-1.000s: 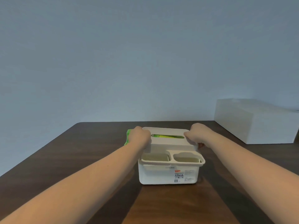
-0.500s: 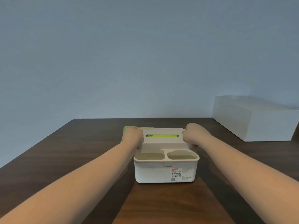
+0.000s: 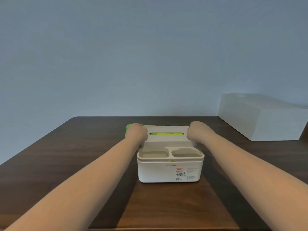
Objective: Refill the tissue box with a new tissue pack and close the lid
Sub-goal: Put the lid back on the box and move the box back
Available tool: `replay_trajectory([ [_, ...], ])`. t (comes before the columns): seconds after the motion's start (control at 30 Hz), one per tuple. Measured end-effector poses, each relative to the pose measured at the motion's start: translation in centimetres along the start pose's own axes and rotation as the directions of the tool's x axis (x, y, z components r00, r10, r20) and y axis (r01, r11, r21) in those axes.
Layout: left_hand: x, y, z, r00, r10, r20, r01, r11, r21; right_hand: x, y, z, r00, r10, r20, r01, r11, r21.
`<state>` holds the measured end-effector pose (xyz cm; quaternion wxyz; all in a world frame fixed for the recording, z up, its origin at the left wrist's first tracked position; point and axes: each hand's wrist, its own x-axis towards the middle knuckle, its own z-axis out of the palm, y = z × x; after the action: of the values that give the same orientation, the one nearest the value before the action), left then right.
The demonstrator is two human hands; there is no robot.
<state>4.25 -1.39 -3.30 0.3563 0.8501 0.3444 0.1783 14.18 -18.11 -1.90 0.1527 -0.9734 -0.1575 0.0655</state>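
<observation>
From the head camera, a white tissue box point(image 3: 170, 170) sits in the middle of a dark brown wooden surface point(image 3: 66, 155). The lid point(image 3: 166, 139) is on top of the box and looks shut flat. It has a long slot, and the bright green tissue pack point(image 3: 166, 134) shows through that slot from inside the box. A bit more green point(image 3: 128, 127) peeks out behind the left hand, at the back left corner of the box. The near part of the box has two small open cups side by side. A label with an orange patch is stuck on the front wall. The left hand point(image 3: 135, 133) rests on the left end of the lid, and the right hand point(image 3: 197, 131) rests on the right end. Both hands are curled like fists, with the fingers tucked down over the lid's edges, pressing on it. The fingertips are hidden, so I cannot tell just how they grip. A big plain white box point(image 3: 261, 117) sits far off at the right, well apart from the tissue box.
</observation>
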Motion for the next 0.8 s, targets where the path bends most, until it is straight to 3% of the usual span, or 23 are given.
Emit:
replay_trajectory([
  [0.13,-0.3,-1.0,0.2,0.999,-0.04,-0.004,0.038,0.977,-0.21,-1.3,0.2,0.2,0.999,-0.011,0.035,0.009,0.999,0.047],
  [0.27,-2.4,-2.2,0.1,0.999,0.002,0.042,0.004,0.988,-0.156,-3.2,1.2,0.4,1.0,-0.007,-0.025,0.012,0.981,0.192],
  [0.37,-3.8,-3.7,-0.8,0.979,0.06,0.197,-0.013,0.972,-0.235,-4.7,2.1,0.4,0.999,-0.049,-0.013,0.051,0.951,0.304],
  [0.5,-4.5,-5.7,-1.6,0.957,0.065,0.283,0.063,0.905,-0.421,-6.3,3.7,-0.2,0.992,-0.095,0.078,0.044,0.868,0.494],
  [0.63,-5.7,-5.7,-2.2,0.943,0.064,0.326,0.128,0.835,-0.535,-7.4,5.0,0.0,0.988,-0.115,0.104,0.037,0.824,0.565],
  [0.8,-6.3,-5.3,-2.1,0.951,0.003,0.309,0.164,0.841,-0.515,-7.7,5.3,0.6,0.994,-0.06,0.097,-0.004,0.834,0.552],
])
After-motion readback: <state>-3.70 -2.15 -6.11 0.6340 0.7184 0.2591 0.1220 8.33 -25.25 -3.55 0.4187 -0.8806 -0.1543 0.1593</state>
